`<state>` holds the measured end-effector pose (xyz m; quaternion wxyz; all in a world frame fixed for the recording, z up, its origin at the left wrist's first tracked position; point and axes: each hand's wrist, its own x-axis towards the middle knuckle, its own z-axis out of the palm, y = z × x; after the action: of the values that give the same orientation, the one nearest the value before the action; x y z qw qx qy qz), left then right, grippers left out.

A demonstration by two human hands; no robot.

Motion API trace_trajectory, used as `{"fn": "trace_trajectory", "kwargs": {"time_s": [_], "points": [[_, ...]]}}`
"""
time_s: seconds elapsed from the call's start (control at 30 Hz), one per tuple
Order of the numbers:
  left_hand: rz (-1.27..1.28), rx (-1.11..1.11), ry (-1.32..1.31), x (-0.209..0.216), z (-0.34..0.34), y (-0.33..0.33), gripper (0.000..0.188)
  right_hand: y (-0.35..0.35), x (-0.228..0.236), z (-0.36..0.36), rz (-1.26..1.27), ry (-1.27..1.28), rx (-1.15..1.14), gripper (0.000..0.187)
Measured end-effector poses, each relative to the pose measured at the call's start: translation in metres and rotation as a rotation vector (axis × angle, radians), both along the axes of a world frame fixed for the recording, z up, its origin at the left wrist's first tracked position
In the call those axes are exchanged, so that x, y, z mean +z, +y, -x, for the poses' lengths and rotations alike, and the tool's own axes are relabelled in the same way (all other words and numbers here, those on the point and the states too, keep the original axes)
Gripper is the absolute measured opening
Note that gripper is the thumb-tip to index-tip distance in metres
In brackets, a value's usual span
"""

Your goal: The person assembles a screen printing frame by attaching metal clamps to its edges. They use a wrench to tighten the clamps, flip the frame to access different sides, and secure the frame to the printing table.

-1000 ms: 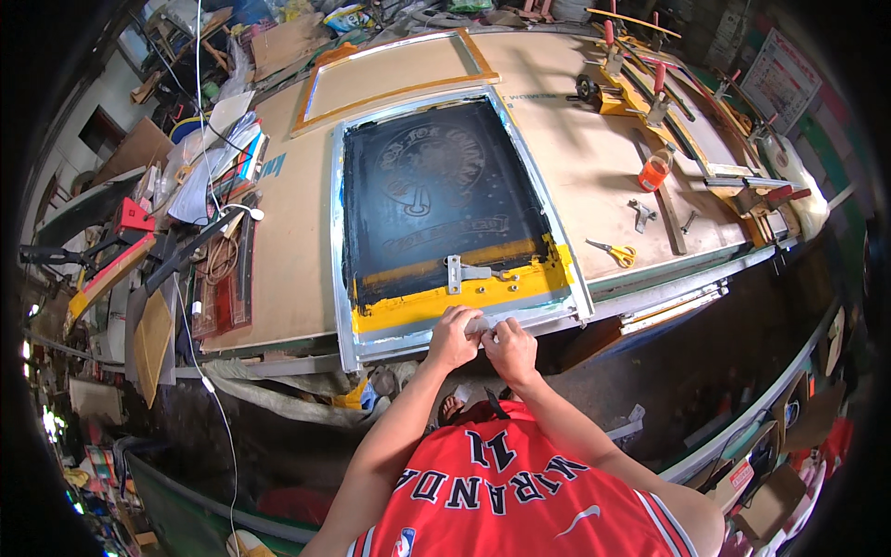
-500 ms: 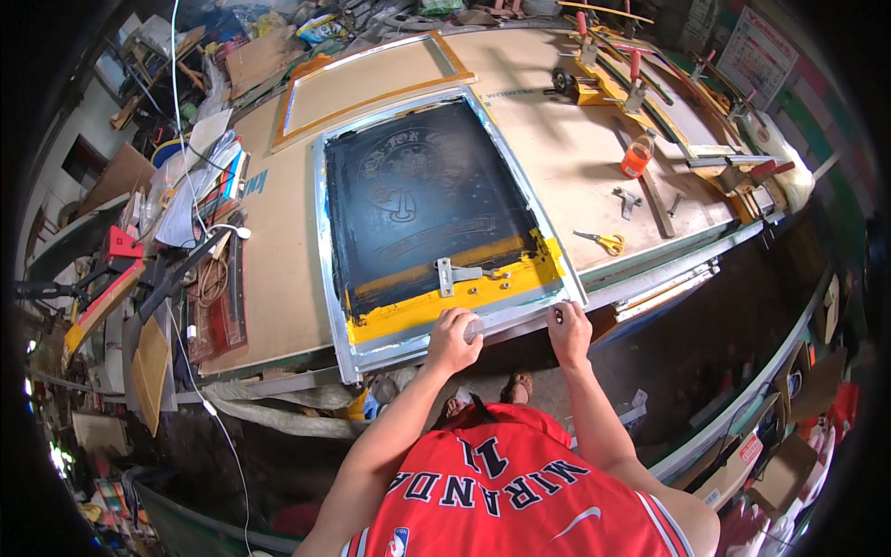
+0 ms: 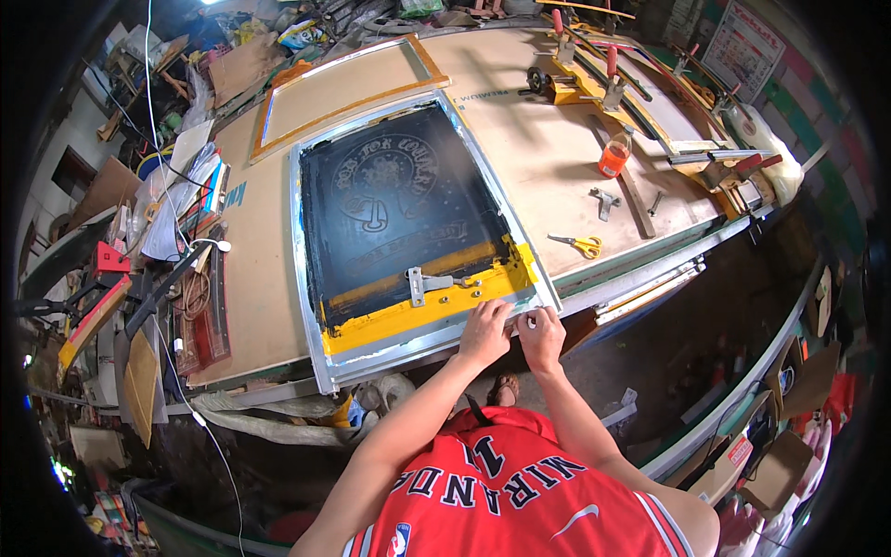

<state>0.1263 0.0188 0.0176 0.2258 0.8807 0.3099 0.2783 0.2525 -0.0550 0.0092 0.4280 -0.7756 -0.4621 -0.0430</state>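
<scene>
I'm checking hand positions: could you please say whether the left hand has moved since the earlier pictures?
Yes, the left hand moved right along the near edge of the silver frame.

I see a broad tan tabletop (image 3: 506, 135) stretching away from the fingers (image 3: 497, 312). A metal-edged frame with a dark panel (image 3: 399, 209) lies on it, its near edge right by them; beyond that I make out a wooden frame (image 3: 428, 60). To the fingers' right I have yellow-handled scissors (image 3: 587, 247) nearest, then a metal fitting (image 3: 606, 203), a long narrow bar (image 3: 636, 198) and an orange bottle (image 3: 613, 159); farther off stands a yellow clamping rig (image 3: 568, 91).
</scene>
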Motion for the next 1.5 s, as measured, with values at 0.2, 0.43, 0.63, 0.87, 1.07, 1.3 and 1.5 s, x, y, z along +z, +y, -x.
{"fn": "trace_trajectory", "kwargs": {"time_s": [0.2, 0.43, 0.63, 0.87, 1.07, 1.3, 1.5], "points": [[0.062, 0.013, 0.031, 0.002, -0.001, -0.002, 0.049, -0.002, 0.001, -0.008, -0.026, -0.055, -0.060, 0.008], [0.135, 0.072, 0.023, 0.004, -0.005, -0.002, 0.055, -0.010, 0.006, -0.031, -0.026, 0.023, 0.033, 0.008], [0.120, 0.086, 0.024, 0.004, -0.004, -0.004, 0.054, -0.011, 0.004, -0.051, 0.025, -0.064, 0.245, 0.007], [0.121, 0.112, 0.005, 0.005, -0.005, -0.006, 0.050, -0.012, -0.004, -0.061, 0.024, -0.135, 0.364, 0.011], [0.120, 0.099, -0.037, -0.002, -0.001, -0.006, 0.046, -0.012, -0.006, -0.056, -0.039, -0.031, 0.260, 0.011], [0.159, 0.137, -0.168, -0.002, 0.013, 0.008, 0.034, 0.011, 0.013, -0.051, -0.025, 0.196, 0.234, 0.014], [0.110, 0.830, 0.085, -0.014, 0.067, 0.064, 0.026, 0.042, 0.044, -0.016, 0.143, 0.815, 0.369, 0.023]]}}
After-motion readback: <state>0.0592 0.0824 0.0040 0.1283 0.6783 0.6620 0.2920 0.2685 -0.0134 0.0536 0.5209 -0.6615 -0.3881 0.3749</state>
